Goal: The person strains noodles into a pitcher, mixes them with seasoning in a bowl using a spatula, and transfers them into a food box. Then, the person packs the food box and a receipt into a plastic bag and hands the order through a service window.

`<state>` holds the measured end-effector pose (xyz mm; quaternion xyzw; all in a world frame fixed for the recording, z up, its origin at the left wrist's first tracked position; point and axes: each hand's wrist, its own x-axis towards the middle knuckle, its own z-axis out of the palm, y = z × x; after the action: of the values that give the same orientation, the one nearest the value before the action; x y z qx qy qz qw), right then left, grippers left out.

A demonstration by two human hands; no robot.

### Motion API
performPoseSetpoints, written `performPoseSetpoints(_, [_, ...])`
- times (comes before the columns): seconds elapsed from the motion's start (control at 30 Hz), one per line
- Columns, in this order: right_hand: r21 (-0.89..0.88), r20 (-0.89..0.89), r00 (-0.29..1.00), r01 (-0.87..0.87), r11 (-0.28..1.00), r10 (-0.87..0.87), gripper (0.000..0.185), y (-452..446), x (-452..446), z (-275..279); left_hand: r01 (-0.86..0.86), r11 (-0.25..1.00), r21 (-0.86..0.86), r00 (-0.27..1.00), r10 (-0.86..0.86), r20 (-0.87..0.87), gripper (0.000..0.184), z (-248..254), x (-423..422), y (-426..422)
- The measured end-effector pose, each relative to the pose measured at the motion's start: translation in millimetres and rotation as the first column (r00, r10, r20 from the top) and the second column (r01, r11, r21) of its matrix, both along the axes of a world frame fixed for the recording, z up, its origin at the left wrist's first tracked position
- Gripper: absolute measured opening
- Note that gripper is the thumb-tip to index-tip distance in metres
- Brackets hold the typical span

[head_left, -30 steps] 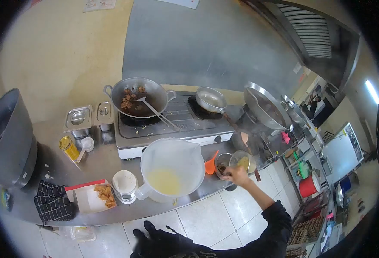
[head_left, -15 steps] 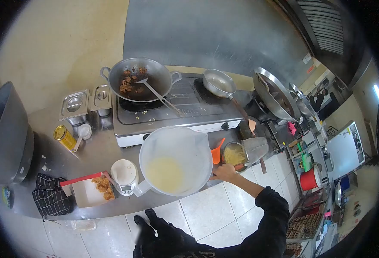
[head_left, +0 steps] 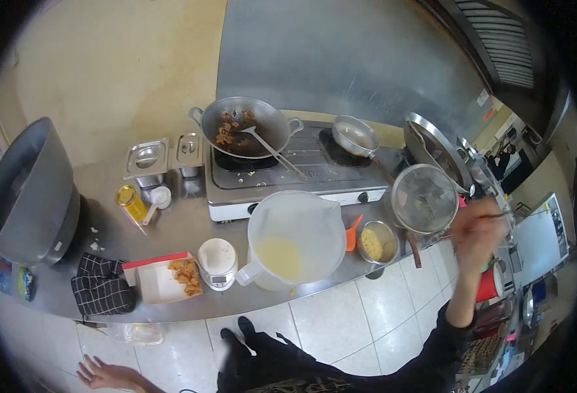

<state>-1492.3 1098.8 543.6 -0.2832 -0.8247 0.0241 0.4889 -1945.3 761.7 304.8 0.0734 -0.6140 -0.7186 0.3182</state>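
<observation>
My right hand [head_left: 478, 229] is raised at the right, blurred, with its fingers closed beside the round mesh strainer [head_left: 426, 198]. It appears to hold the strainer by its handle, though the grip itself is smeared. Left of it, a metal bowl [head_left: 388, 250] with yellowish crumbly food stands near the counter edge. Between that bowl and a large translucent pitcher [head_left: 314, 223] with pale yellow liquid lies an orange scoop [head_left: 351, 236]. Low at the left, below the counter, my left hand [head_left: 108, 374] is empty with its fingers spread.
A wok [head_left: 276, 121] with browned pieces and a metal spatula [head_left: 272, 150] sits on the gas stove [head_left: 269, 190], beside a small pan [head_left: 355, 134]. Along the counter are a kitchen scale [head_left: 219, 280], a paper food box [head_left: 151, 281], a yellow can [head_left: 131, 203] and lidded steel containers [head_left: 147, 157].
My right hand has left the bowl's edge and risen to the right. The strainer has moved up and right, and its mesh now faces me. My left hand has come into view.
</observation>
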Motion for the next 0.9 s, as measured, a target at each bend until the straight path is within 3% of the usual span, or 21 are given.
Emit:
performPoseSetpoints(0.03, [0.044,-0.195,0.971,-0.132,0.990,0.138,0.042,-4,4,18,-0.012,1.000,0.002,1.000,0.012,-0.018,0.044,-1,2,11])
performPoseSetpoints(0.07, [-0.207,-0.395,0.821,-0.517,0.831,0.412,0.049,-26,-32,47,-0.011,1.000,0.012,1.000,0.011,-0.026,0.044,4,8,20])
performPoseSetpoints(0.1, [-0.186,-0.393,0.818,-0.518,0.835,0.419,0.049,-26,-49,43,0.045,0.999,-0.007,0.999,-0.045,0.001,0.044,8,16,34])
performPoseSetpoints(0.2, [-0.273,-0.718,0.599,-0.711,0.649,0.354,0.049,-5,-83,-6,0.169,0.986,0.005,0.984,-0.169,0.049,0.046,17,42,70])
performPoseSetpoints(0.23, [-0.317,-0.714,0.629,-0.681,0.660,0.308,0.044,10,-89,-48,0.245,0.970,-0.001,0.967,-0.244,0.074,0.047,19,53,76])
performPoseSetpoints(0.27, [-0.312,-0.728,0.546,-0.802,0.510,0.414,0.037,5,-113,-60,0.320,0.947,-0.007,0.943,-0.318,0.101,0.048,18,62,79])
performPoseSetpoints(0.33, [-0.420,-0.778,0.543,-0.824,0.379,0.318,0.022,11,-123,-103,0.306,0.951,-0.052,0.949,-0.300,0.099,0.053,12,78,87])
performPoseSetpoints(0.43, [-0.538,-0.695,0.618,-0.786,0.305,0.366,0.030,19,-117,-121,0.185,0.982,-0.037,0.982,-0.187,-0.035,0.062,-4,68,70])
performPoseSetpoints(0.47, [-0.413,-0.449,0.686,-0.727,0.548,0.572,0.028,20,-114,-114,0.179,0.983,-0.042,0.982,-0.181,-0.045,0.062,-2,73,66])
performPoseSetpoints(0.53, [-0.196,-0.149,0.733,-0.680,0.706,0.664,0.033,40,-85,-107,0.066,0.995,-0.080,0.990,-0.075,-0.118,0.055,9,89,55])
performPoseSetpoints(0.6, [-0.602,0.028,0.893,-0.343,0.721,0.449,0.035,84,-10,-94,-0.072,0.992,-0.107,0.985,0.053,-0.165,0.048,15,124,45])
performPoseSetpoints(0.67, [-0.545,0.282,0.930,-0.046,0.837,0.235,0.024,152,36,-130,-0.175,0.977,-0.120,0.973,0.153,-0.170,0.045,14,170,47])
performPoseSetpoints(0.73, [-0.428,0.654,0.695,0.015,0.904,0.299,0.021,228,75,-193,-0.418,0.878,-0.232,0.901,0.366,-0.234,0.040,15,216,61])
performPoseSetpoints(0.77, [-0.396,0.721,0.616,-0.008,0.918,0.316,0.019,265,91,-235,-0.434,0.864,-0.256,0.894,0.379,-0.238,0.040,7,243,61])
performPoseSetpoints(0.8, [-0.372,0.776,0.537,-0.032,0.928,0.330,0.017,289,103,-272,-0.581,0.545,-0.605,0.806,0.488,-0.334,0.038,-9,271,62])
performPoseSetpoints(0.83, [-0.402,0.766,0.532,-0.044,0.914,0.362,0.017,302,108,-294,-0.598,0.088,-0.797,0.708,0.524,-0.473,0.037,-23,295,68])
performPoseSetpoints(0.87, [-0.436,0.792,0.460,-0.035,0.899,0.402,0.016,315,108,-310,-0.597,0.057,-0.800,0.702,0.521,-0.486,0.037,-33,318,85])
performPoseSetpoints(0.9, [-0.460,0.816,0.382,-0.028,0.888,0.434,0.015,325,106,-319,-0.593,0.400,-0.699,0.803,0.352,-0.480,0.031,-44,341,108])
